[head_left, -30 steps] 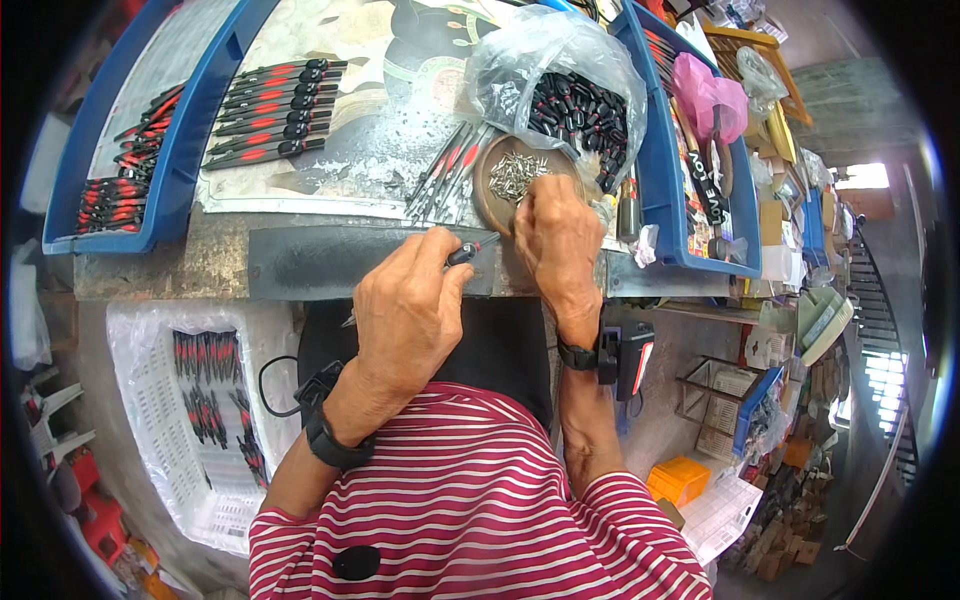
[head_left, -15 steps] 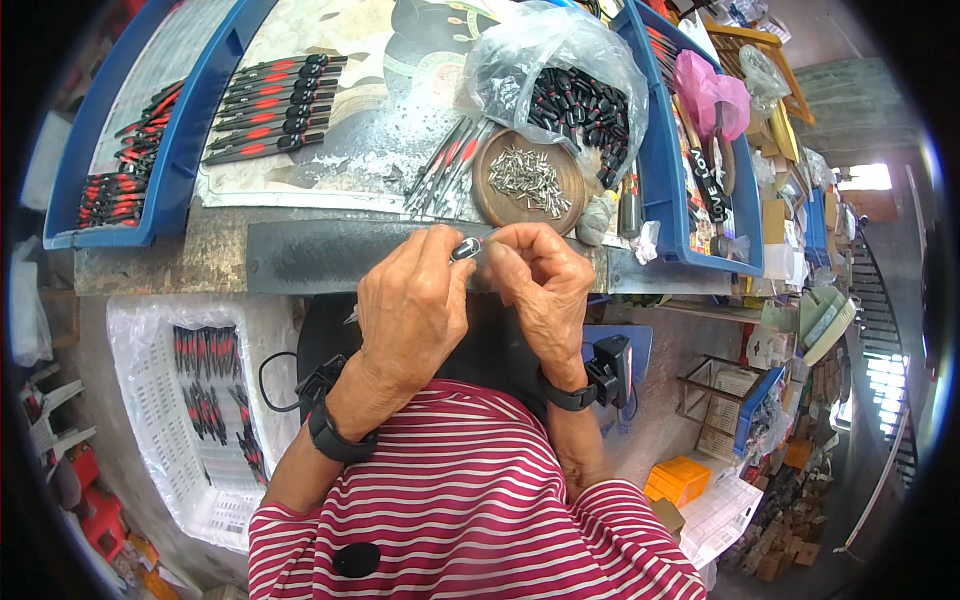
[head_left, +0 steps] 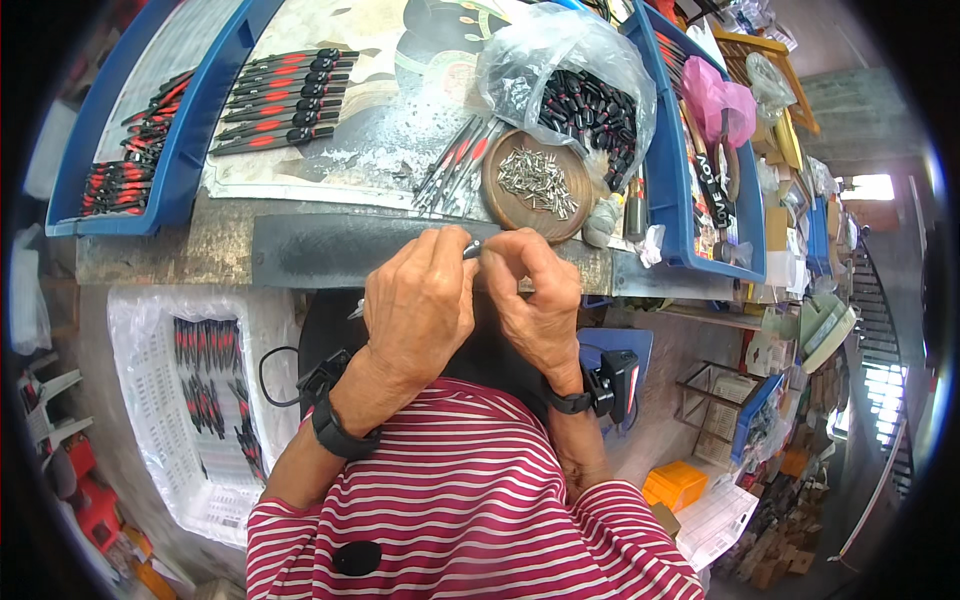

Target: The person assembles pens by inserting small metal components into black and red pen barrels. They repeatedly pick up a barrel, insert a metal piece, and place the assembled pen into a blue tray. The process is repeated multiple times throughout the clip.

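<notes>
My left hand [head_left: 418, 290] is closed around a slim pen-like tool. Its small black end [head_left: 472, 249] shows beyond the thumb and forefinger, and a pale tip pokes out on the palm's left side; fingers hide the middle. Close against that black end, my right hand [head_left: 535, 295] has thumb and forefinger pinched together; whatever they hold is hidden. Just beyond my hands, a round wooden dish [head_left: 492, 190] holds many small silver metal pieces [head_left: 540, 182]. Left of the dish lie several slim tools [head_left: 460, 165] in silver and red. Behind it, a clear plastic bag [head_left: 510, 60] contains small black parts [head_left: 590, 115].
A row of black-and-red tools [head_left: 275, 105] lies on the table's left, beside a blue tray [head_left: 190, 130] of similar ones. Another blue tray [head_left: 675, 215] bounds the right. Below left stands a white plastic-lined basket [head_left: 150, 400]. The table's dark front edge [head_left: 330, 250] runs under my hands.
My hands have drawn slightly closer together. The tool's black end has turned and shows less between them. The table appears shifted slightly right and up in the view.
</notes>
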